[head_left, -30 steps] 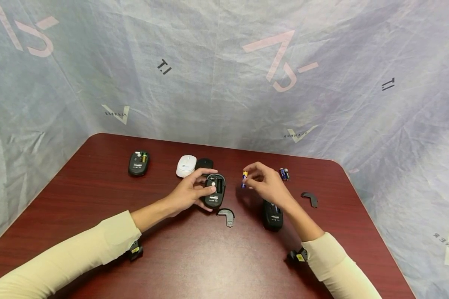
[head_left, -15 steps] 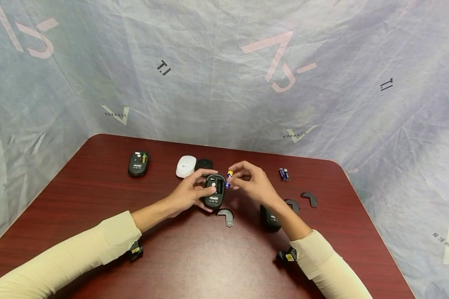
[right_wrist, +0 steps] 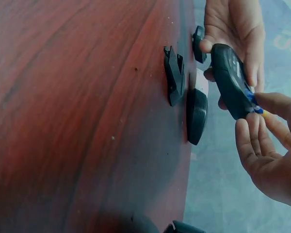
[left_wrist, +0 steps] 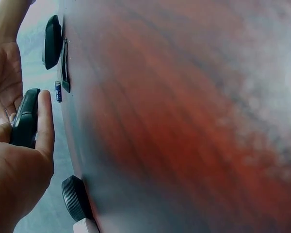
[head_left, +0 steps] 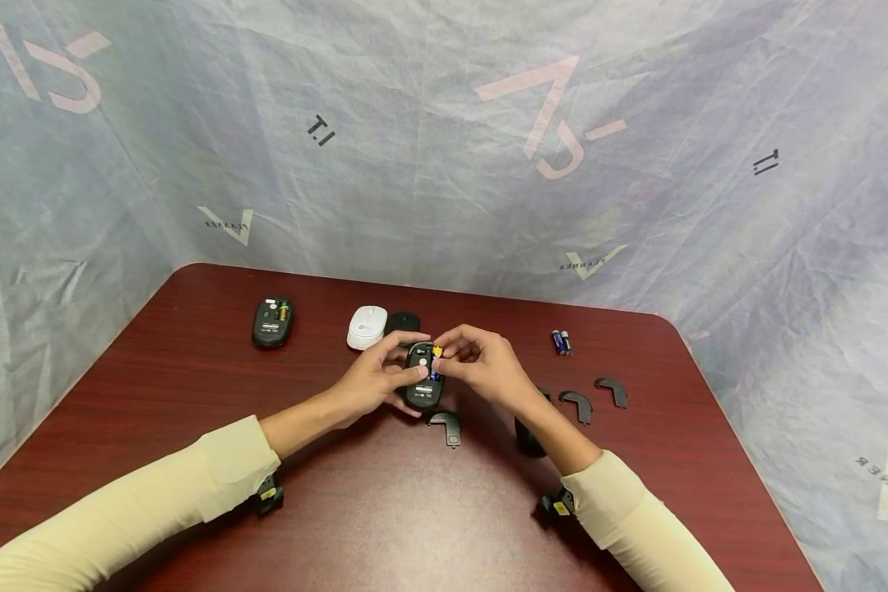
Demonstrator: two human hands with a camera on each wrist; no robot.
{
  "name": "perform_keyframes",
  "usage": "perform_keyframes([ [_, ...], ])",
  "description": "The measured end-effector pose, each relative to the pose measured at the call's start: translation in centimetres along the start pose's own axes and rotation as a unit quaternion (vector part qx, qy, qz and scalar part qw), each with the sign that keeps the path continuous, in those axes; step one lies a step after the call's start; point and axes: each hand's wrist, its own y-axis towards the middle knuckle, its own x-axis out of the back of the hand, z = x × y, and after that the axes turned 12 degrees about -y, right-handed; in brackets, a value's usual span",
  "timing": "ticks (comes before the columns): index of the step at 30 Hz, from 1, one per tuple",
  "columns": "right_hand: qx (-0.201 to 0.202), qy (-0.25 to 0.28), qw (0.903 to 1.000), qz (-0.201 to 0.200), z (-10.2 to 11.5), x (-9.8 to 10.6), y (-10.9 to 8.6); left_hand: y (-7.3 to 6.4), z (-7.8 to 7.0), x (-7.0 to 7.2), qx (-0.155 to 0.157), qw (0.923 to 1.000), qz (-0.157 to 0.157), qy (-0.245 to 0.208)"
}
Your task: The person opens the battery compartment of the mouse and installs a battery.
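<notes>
Head cam has both hands meeting mid-table, left forearm [head_left: 307,423] coming in from about eight o'clock and right forearm [head_left: 562,432] from about four. Left hand [head_left: 376,374] is clamped round the left edge of an upside-down mouse [head_left: 423,395], thumb across the underside, one finger reaching along the twelve o'clock end, others tucked beneath. Right hand [head_left: 487,364] has thumb and fingertips pinched together on a battery [head_left: 435,375] at the two o'clock side of that mouse, yellow end toward twelve.

Honestly, most of the battery is behind fingers, so I can't tell how far into the mouse it sits. Left wrist cam is no help: it's side-on and the right hand gets cropped at nine o'clock. Right wrist cam shows a yellow bit poking past the mouse's edge, but that hand is cut off at three.

Around the held mouse: a loose cover [head_left: 447,427] just off five o'clock, white mouse [head_left: 366,327] at ten, two spare batteries [head_left: 561,343] between two and three, two more covers [head_left: 577,405] around three. Another black mouse [head_left: 530,440] at four is half hidden by the right forearm. Both sleeves [head_left: 155,477] run out of frame.
</notes>
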Motion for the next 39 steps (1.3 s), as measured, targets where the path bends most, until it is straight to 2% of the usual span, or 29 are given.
perform_keyframes([
  [4,-0.006,-0.002,1.0,0.002,0.11,-0.15,-0.16,-0.01,-0.1,-0.02,-0.001,1.0,-0.001,0.001],
  [9,-0.038,0.076,0.9964,0.001,0.16,-0.35,-0.15,-0.06,-0.01,0.12,-0.003,1.0,-0.003,0.008],
  [12,-0.072,0.137,0.9878,0.017,0.2,-0.39,-0.07,-0.02,0.11,0.17,-0.005,0.9999,-0.001,0.009],
  [16,-0.117,0.19,0.9735,0.049,0.25,-0.27,0.03,-0.07,0.11,0.07,-0.005,0.9999,-0.007,0.015],
  [20,-0.136,0.224,0.9611,0.087,0.14,-0.21,0.16,-0.15,0.02,-0.17,-0.004,0.9996,-0.019,0.022],
  [23,-0.134,0.233,0.958,0.1,0.07,-0.24,0.21,-0.18,-0.05,-0.32,-0.005,0.9995,-0.022,0.022],
  [25,-0.129,0.231,0.9595,0.096,0.04,-0.3,0.22,-0.19,-0.09,-0.41,-0.006,0.9996,-0.021,0.019],
  [33,-0.085,0.184,0.9771,0.066,0.22,-0.61,0.12,-0.18,-0.21,-0.51,-0.009,0.9994,-0.028,0.02],
  [35,-0.073,0.162,0.9821,0.063,0.43,-0.67,0.04,-0.17,-0.23,-0.53,-0.011,0.999,-0.033,0.029],
  [39,-0.052,0.114,0.9901,0.062,0.88,-1.0,0.02,-0.08,-0.12,-0.56,-0.035,0.9942,-0.062,0.08],
])
